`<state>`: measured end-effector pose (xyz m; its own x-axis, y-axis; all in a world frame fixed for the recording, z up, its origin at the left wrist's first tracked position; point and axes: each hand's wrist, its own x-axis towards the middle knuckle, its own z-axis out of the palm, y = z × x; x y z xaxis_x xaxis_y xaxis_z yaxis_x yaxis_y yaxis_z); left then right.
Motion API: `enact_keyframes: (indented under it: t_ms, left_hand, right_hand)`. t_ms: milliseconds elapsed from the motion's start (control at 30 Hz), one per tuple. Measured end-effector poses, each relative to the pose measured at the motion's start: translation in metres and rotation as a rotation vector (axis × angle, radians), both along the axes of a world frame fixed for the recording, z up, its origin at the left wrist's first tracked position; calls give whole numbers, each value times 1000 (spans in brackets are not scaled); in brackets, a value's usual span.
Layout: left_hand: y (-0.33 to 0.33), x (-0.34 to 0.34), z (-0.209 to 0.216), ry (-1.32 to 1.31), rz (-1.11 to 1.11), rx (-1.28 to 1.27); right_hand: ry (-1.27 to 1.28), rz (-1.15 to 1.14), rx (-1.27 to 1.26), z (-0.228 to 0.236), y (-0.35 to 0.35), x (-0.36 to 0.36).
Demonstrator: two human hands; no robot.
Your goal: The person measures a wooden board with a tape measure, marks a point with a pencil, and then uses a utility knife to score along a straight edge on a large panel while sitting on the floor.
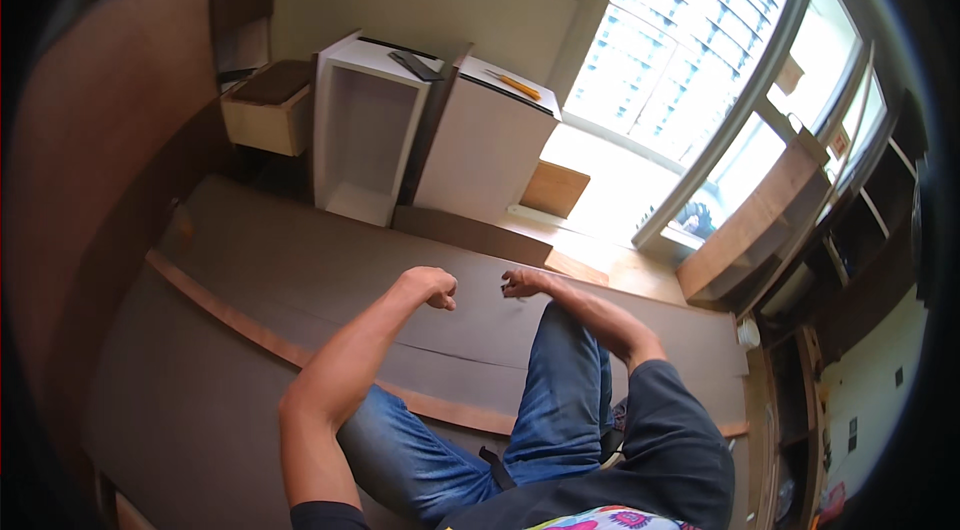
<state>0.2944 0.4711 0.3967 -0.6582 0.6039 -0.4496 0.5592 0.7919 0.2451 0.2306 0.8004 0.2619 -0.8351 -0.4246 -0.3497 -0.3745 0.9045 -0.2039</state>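
Note:
My left hand [431, 286] hovers over a large grey-brown panel [300, 260], its fingers curled in. Whatever the left fingers may hold is hidden from this side. A short gap to the right, my right hand [523, 283] is bent at the wrist with its fingers pinched. Something small and dark shows at those fingertips, too small to name. Below both hands, a thin dark line [450, 350] runs along the panel, and a reddish-brown wooden strip [235, 313] crosses it nearer to my legs.
Two white cabinet boxes [487, 145] stand beyond the panel; a yellow-handled tool [520, 86] and a dark flat piece [412, 65] lie on top. A drawer box [265, 115] is at left. Loose wood [554, 190] leans near the window. Shelving [800, 410] lines the right side.

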Motion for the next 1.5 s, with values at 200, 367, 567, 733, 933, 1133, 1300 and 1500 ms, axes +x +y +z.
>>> enact_keyframes:
  t_ms: [200, 367, 567, 733, 933, 1133, 1300, 1500]
  left_hand:
    - [-33, 6, 36, 67, 135, 63]
    - [-70, 19, 44, 50, 229, 50]
    - [-88, 20, 26, 12, 298, 20]
    - [-93, 8, 7, -28, 293, 20]
    - [-94, 0, 10, -28, 317, 42]
    - [-90, -6, -15, -12, 247, 40]
    - [-84, 2, -21, -95, 226, 36]
    - [-112, 3, -8, -69, 361, 42]
  right_hand:
    - [58, 178, -404, -79, -125, 69]
    - [62, 148, -576, -106, -240, 151]
    - [119, 230, -615, -101, -284, 201]
    - [224, 217, -488, -105, -260, 197]
    - [262, 87, -406, -112, -239, 212]
    - [245, 83, -422, -106, -249, 213]
    - [261, -42, -472, -115, -246, 219]
    - [257, -62, -508, -117, -261, 219]
